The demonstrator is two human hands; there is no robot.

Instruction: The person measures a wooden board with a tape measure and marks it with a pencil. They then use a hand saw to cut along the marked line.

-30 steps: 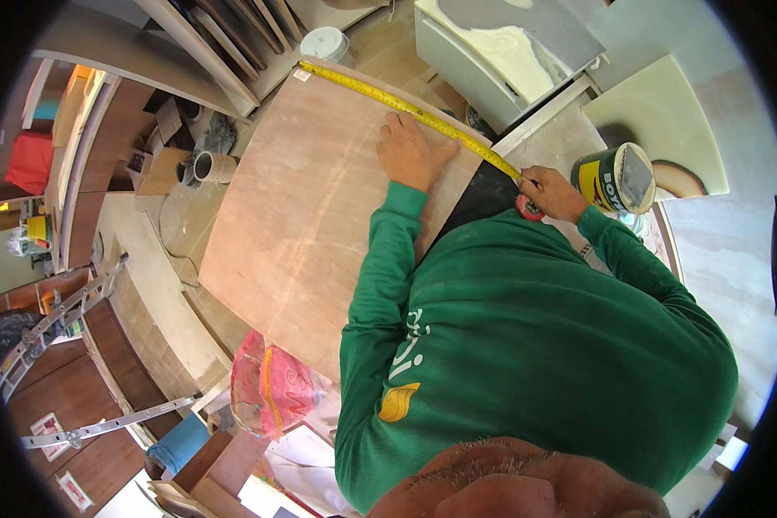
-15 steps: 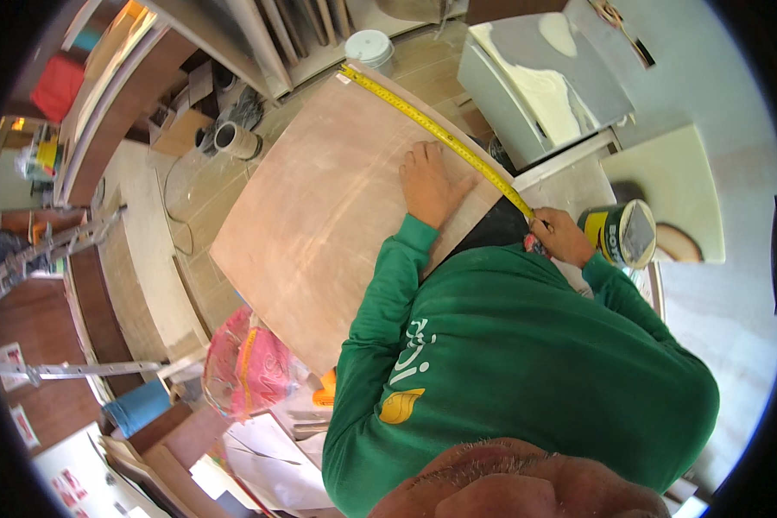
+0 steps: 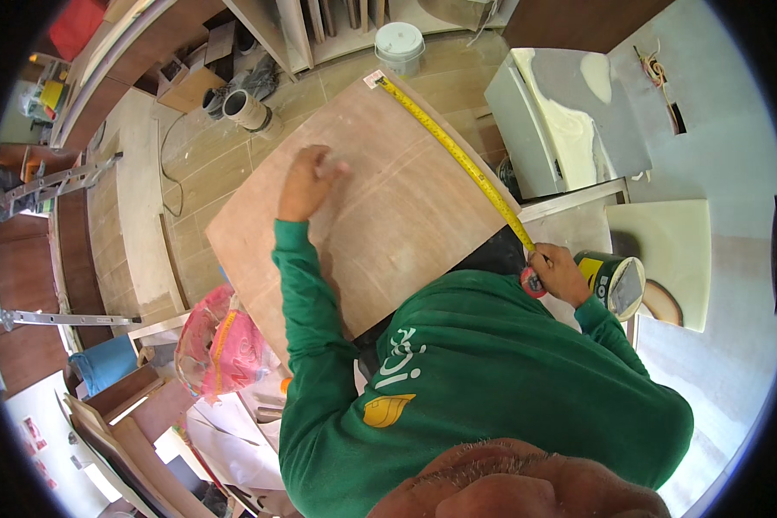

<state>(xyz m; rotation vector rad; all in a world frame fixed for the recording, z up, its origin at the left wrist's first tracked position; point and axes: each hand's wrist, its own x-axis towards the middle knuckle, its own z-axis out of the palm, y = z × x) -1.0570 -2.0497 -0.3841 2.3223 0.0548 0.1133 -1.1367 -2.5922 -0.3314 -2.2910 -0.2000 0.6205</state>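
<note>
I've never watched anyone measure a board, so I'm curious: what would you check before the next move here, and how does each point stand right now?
1. Tape measure stretched along the board's edge: ok.
2. Tape's far tip at the board's far corner: ok, though whether it is hooked cannot be told.
3. Right hand holding the tape's case end: ok.
4. Left hand resting on the board: ok.
5. Tape reading legible: cannot tell.
6. Can beside the right hand clear of the tape: ok.

Tiled floor (image 3: 233,173), plywood sheet (image 3: 371,224) on it, white bucket (image 3: 400,43), pink bag (image 3: 220,341)
</note>
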